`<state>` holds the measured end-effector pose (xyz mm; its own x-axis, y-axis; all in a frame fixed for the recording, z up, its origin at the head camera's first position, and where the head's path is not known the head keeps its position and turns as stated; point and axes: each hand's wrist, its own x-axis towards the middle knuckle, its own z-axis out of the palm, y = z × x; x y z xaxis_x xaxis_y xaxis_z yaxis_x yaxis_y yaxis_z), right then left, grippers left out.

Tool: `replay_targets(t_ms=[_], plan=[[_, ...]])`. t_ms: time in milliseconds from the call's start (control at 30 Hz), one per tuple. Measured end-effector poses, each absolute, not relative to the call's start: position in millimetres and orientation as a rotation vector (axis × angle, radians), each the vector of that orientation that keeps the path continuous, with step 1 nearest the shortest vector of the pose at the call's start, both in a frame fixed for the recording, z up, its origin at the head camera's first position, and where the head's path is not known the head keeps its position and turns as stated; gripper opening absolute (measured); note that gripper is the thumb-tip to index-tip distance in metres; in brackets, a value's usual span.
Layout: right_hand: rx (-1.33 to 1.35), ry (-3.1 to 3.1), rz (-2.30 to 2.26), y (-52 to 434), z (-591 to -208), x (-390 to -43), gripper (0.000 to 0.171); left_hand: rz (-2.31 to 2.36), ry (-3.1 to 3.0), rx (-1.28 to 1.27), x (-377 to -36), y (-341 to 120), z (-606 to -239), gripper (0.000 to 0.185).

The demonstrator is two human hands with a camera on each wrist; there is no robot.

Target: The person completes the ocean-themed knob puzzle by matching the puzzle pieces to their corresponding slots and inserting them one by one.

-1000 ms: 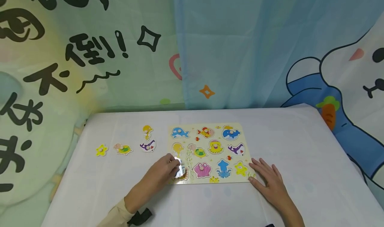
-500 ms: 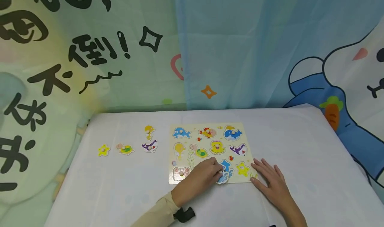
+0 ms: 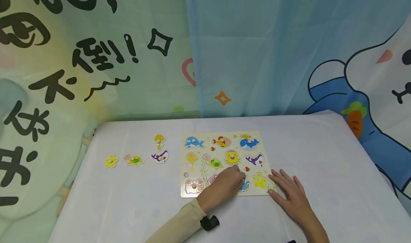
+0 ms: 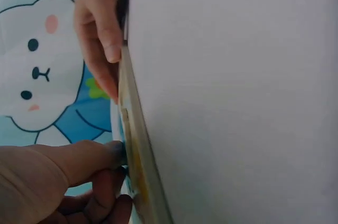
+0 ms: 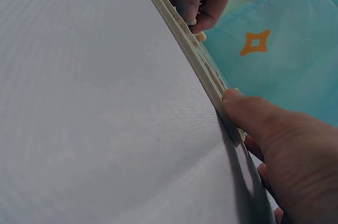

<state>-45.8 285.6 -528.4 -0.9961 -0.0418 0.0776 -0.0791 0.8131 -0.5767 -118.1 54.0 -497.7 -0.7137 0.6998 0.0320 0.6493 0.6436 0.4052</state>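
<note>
A wooden animal puzzle board (image 3: 205, 148) lies on the white table. My left hand (image 3: 240, 180) reaches over the board's front row and pinches the blue squid piece (image 3: 245, 186), most of which its fingers hide. The pink shell piece (image 3: 212, 179) shows beside the wrist. My right hand (image 3: 287, 191) lies flat on the table, and its thumb (image 5: 253, 118) touches the board's right front corner. In the left wrist view my left fingers (image 4: 68, 166) curl at the board's edge (image 4: 134, 145).
Loose pieces lie left of the board: a yellow star (image 3: 110, 161), a turtle (image 3: 133, 160), a purple whale (image 3: 159, 156) and a yellow seahorse (image 3: 159, 141). A cartoon curtain (image 3: 257, 50) hangs right behind the table. A pale piece with a peg (image 3: 193, 185) sits at the board's front left.
My left hand has moved right from the board's front left corner to the blue squid piece and nudged it a little farther right. The right hand has stayed put.
</note>
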Motion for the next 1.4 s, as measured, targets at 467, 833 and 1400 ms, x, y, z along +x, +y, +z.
replay_targets(t_ms=[467,833,1400], plan=[[0.103,-2.926,0.942,286,-530,-46,0.049,0.451,2.779,1.096,-117,62,-492,0.018],[0.088,-2.942,0.937,284,-527,-46,0.05,0.225,2.969,1.094,-108,66,-489,0.033],[0.085,-2.935,0.942,285,-529,-46,0.049,0.709,2.9,1.054,-100,28,-484,0.027]])
